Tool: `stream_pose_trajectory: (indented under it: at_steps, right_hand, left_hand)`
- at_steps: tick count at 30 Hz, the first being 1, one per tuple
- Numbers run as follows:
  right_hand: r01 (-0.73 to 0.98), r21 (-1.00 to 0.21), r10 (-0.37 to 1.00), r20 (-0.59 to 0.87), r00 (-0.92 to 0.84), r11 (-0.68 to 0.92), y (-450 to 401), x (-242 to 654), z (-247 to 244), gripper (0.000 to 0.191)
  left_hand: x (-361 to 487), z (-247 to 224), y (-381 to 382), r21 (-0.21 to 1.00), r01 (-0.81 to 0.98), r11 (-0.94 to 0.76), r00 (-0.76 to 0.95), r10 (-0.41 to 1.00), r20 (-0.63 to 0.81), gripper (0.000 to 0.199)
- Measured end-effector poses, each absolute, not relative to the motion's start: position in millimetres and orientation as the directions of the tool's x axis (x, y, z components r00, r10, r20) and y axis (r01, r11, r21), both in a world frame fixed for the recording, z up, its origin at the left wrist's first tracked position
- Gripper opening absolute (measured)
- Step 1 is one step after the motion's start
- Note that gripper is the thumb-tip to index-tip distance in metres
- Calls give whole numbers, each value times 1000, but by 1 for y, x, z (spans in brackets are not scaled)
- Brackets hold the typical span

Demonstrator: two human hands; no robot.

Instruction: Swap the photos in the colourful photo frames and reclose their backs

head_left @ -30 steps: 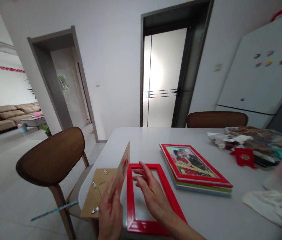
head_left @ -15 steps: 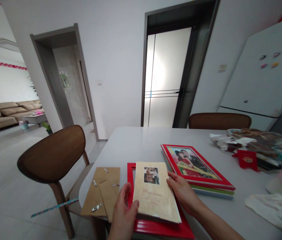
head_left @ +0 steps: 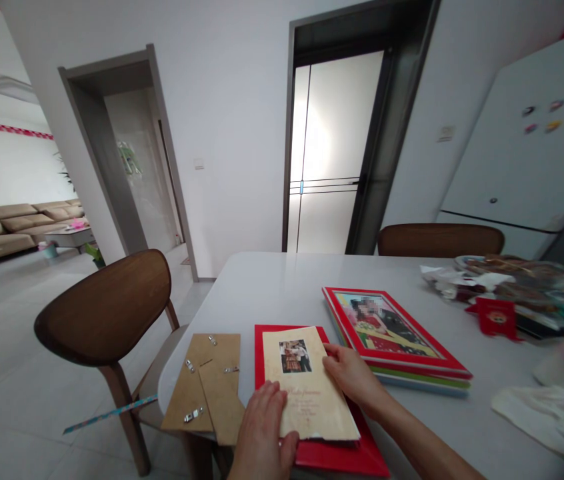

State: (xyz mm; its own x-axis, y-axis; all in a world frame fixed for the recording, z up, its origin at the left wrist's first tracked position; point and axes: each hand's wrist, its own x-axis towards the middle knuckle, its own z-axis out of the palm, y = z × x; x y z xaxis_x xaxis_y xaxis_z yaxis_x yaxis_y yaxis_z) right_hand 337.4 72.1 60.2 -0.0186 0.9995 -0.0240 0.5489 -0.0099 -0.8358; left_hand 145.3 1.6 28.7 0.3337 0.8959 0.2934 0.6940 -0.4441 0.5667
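Status, lower centre of frame: a cream printed paper card (head_left: 309, 393) with a small photo near its top lies flat on a glossy red rectangular picture frame (head_left: 335, 460). The card covers most of the frame's opening, sits slightly skewed, and overlaps the frame's lower bar.

Grip: left hand (head_left: 262, 433) is flat on the card's lower-left edge, fingers together. Right hand (head_left: 349, 377) is on the card's right edge, fingers together, wrist coming in from lower right. The hands are apart, one on each side of the card. Neither is clearly clamped. Can't tell if any fingers go under it.

Done so far: card is on the frame, and the brown two-piece backing board (head_left: 207, 380) with small metal clips lies just left of it on the white table (head_left: 272, 287), off the frame.

Open: backing board isn't on the frame, and the card isn't squared to it. Can't tell if the frame has glass.

Nearby: a stack of red-bordered framed photos (head_left: 392, 333) sits just right of the right hand. A clear bag of mixed items (head_left: 517, 287) and a red tag (head_left: 495, 317) are at upper right of the table.
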Motion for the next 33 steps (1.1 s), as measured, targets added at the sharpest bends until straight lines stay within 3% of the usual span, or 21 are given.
stream_pose_trajectory:
  at_steps: [7,14,17,21,26,30,33]
  right_hand:
    - [720,-694,999,37,-8,32,69,336,62,34]
    - [914,-404,993,116,19,30,63,333,61,25]
    - [964,-264,996,89,-13,36,65,336,57,27]
    - [941,-309,984,145,-99,141,62,317,56,38]
    - [759,-390,853,204,-480,521,35,238,57,38]
    - [778,-344,850,183,-495,526,24,187,53,49]
    - [745,-446,866,196,-460,497,24,181,58,48]
  left_hand:
    - [147,40,1,504,731,-459,396,888,235,42]
    - [122,31,6,482,672,-562,502,824,262,52]
    - [80,29,8,480,730,-487,459,869,184,65]
    - [25,27,5,375,901,-219,191,975,110,81]
    - [9,24,2,333,937,-106,47,983,180,67]
    - [12,25,1,348,931,-106,30,976,216,62]
    - [6,28,0,334,930,-153,52,954,294,56]
